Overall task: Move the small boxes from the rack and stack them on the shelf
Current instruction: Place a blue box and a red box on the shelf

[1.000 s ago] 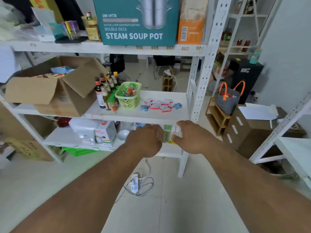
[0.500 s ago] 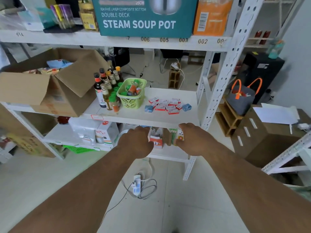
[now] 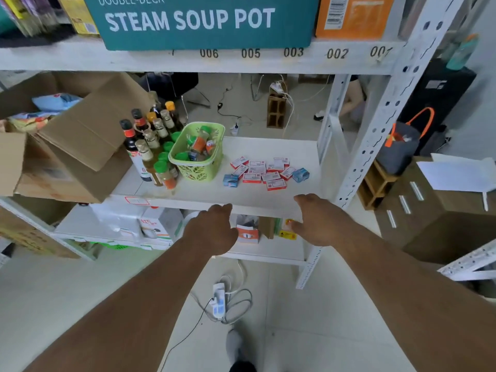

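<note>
Reaching both hands at the shelf's front edge, left hand [image 3: 212,232] and right hand [image 3: 319,221] hold nothing, fingers loosely curled; small boxes [image 3: 264,171] lie scattered near the right end and could slide off if grabbed hastily.

Both bare forearms reach forward from the bottom corners of the view and come closer together toward the hands. The left hand [image 3: 212,232] shows its back to the camera, with the knuckles up and the fingers bent downward and away, so the fingertips are hidden; nothing is seen in its grip. The right hand [image 3: 319,221] is a little higher and stands apart from the left one. Its back also faces up, the fingers are loosely bent, and the thumb [image 3: 296,226] points inward toward the left hand. It holds nothing.
</note>
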`<state>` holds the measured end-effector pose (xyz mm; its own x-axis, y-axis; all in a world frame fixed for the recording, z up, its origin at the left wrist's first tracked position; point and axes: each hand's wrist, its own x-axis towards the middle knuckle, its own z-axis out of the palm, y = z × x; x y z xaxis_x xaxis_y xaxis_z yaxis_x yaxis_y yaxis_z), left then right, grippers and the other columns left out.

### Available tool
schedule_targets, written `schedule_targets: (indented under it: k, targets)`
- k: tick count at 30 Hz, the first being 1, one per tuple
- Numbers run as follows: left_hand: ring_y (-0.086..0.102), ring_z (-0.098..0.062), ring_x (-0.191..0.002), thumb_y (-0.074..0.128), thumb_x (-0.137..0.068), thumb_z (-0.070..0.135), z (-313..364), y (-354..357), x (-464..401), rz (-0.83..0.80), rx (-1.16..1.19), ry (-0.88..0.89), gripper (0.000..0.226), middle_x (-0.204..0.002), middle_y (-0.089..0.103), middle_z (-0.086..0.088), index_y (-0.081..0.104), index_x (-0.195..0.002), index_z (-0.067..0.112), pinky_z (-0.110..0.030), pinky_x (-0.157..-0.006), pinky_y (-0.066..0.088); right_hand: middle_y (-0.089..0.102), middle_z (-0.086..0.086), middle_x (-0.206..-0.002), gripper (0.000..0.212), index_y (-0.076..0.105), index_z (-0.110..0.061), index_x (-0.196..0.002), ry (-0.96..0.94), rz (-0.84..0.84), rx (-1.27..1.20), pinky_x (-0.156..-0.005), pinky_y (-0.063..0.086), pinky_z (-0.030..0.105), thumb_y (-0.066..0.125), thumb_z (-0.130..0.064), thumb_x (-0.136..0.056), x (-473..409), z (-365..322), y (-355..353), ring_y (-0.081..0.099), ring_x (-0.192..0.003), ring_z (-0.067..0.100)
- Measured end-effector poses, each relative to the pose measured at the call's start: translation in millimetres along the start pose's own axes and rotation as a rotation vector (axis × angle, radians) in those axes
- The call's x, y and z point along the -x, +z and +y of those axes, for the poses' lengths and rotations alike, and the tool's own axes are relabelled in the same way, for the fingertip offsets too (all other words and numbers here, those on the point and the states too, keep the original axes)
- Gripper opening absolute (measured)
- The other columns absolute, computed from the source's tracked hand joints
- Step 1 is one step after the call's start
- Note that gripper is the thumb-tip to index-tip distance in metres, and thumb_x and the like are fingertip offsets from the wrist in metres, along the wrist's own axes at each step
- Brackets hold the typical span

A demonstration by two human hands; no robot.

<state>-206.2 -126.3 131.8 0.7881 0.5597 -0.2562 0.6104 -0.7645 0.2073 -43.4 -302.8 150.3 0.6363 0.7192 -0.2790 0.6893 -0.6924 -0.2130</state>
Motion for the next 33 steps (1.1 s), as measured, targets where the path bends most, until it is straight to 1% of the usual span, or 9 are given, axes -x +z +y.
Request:
schedule_targets:
  k: [4, 7, 11, 14, 18, 23, 27, 30, 33]
  targets:
    - [0.044, -0.029, -0.132, 0.050, -0.088, 0.045, -19, 1, -45, -0.007, 0.031, 0.004, 0.068, -0.149, 0.040, -0.003, 0.026, -0.149, 0.027, -0.044, -0.105, 0.040, 0.050, 0.007, -0.138, 0.062, 0.039, -0.017, -0.144, 0.053, -0.004, 0.018, -0.099, 0.049, 0.042, 0.059, -0.045, -0.093, -39, 1, 1, 0.052, -0.124, 0.028]
    - [0.043, -0.027, -0.133, 0.050, -0.090, 0.046, -32, 6, -76, -0.036, 0.061, 0.005, 0.068, -0.151, 0.037, -0.001, 0.024, -0.150, 0.028, -0.043, -0.107, 0.038, 0.052, 0.008, -0.135, 0.058, 0.041, -0.017, -0.142, 0.091, -0.018, 0.029, -0.099, 0.049, 0.042, 0.059, -0.043, -0.093, -65, -3, 11, 0.053, -0.122, 0.029]
    - [0.046, -0.028, -0.129, 0.051, -0.091, 0.042, -46, 9, -111, -0.066, 0.060, 0.012, 0.065, -0.147, 0.040, -0.003, 0.027, -0.149, 0.025, -0.042, -0.104, 0.040, 0.053, 0.007, -0.131, 0.056, 0.041, -0.018, -0.140, 0.139, -0.031, 0.036, -0.099, 0.050, 0.042, 0.059, -0.041, -0.093, -91, -5, 22, 0.055, -0.120, 0.028]
    - [0.046, -0.029, -0.128, 0.051, -0.091, 0.041, -52, 10, -132, -0.079, 0.052, 0.014, 0.064, -0.147, 0.039, -0.004, 0.027, -0.148, 0.023, -0.043, -0.105, 0.040, 0.053, 0.007, -0.131, 0.055, 0.042, -0.017, -0.140, 0.173, -0.024, 0.033, -0.098, 0.050, 0.043, 0.059, -0.040, -0.092, -108, -1, 23, 0.055, -0.120, 0.028]
    - [0.048, -0.029, -0.125, 0.053, -0.089, 0.039, -52, 13, -160, -0.064, 0.063, 0.019, 0.066, -0.144, 0.041, -0.004, 0.028, -0.148, 0.022, -0.041, -0.101, 0.042, 0.053, 0.007, -0.129, 0.054, 0.042, -0.017, -0.139, 0.210, -0.021, 0.025, -0.096, 0.051, 0.042, 0.059, -0.038, -0.093, -132, 8, 25, 0.056, -0.117, 0.027]
    - [0.046, -0.029, -0.127, 0.054, -0.090, 0.035, -52, 22, -190, -0.062, 0.087, 0.008, 0.067, -0.151, 0.033, -0.004, 0.025, -0.149, 0.020, -0.042, -0.103, 0.042, 0.052, 0.006, -0.126, 0.053, 0.039, -0.019, -0.139, 0.236, -0.032, 0.007, -0.093, 0.053, 0.041, 0.059, -0.035, -0.092, -160, 26, 30, 0.056, -0.114, 0.025]
    - [0.045, -0.031, -0.127, 0.055, -0.091, 0.030, -51, 34, -213, -0.044, 0.087, -0.006, 0.067, -0.151, 0.030, -0.005, 0.025, -0.149, 0.018, -0.042, -0.102, 0.042, 0.052, 0.007, -0.126, 0.057, 0.039, -0.017, -0.141, 0.257, 0.002, 0.018, -0.090, 0.055, 0.040, 0.061, -0.034, -0.091, -188, 47, 34, 0.058, -0.113, 0.025]
    - [0.042, -0.031, -0.131, 0.056, -0.091, 0.029, -51, 45, -231, -0.029, 0.093, -0.017, 0.071, -0.156, 0.022, -0.005, 0.020, -0.151, 0.019, -0.042, -0.105, 0.041, 0.051, 0.006, -0.131, 0.062, 0.036, -0.017, -0.146, 0.281, 0.023, 0.003, -0.091, 0.055, 0.039, 0.062, -0.029, -0.091, -211, 61, 36, 0.058, -0.116, 0.025]
    - [0.038, -0.030, -0.137, 0.056, -0.092, 0.025, -51, 54, -250, 0.000, 0.097, -0.045, 0.072, -0.161, 0.013, -0.002, 0.016, -0.152, 0.021, -0.043, -0.108, 0.039, 0.050, 0.006, -0.133, 0.056, 0.040, -0.018, -0.142, 0.281, 0.034, 0.030, -0.090, 0.056, 0.039, 0.063, -0.024, -0.091, -233, 76, 39, 0.057, -0.116, 0.025]
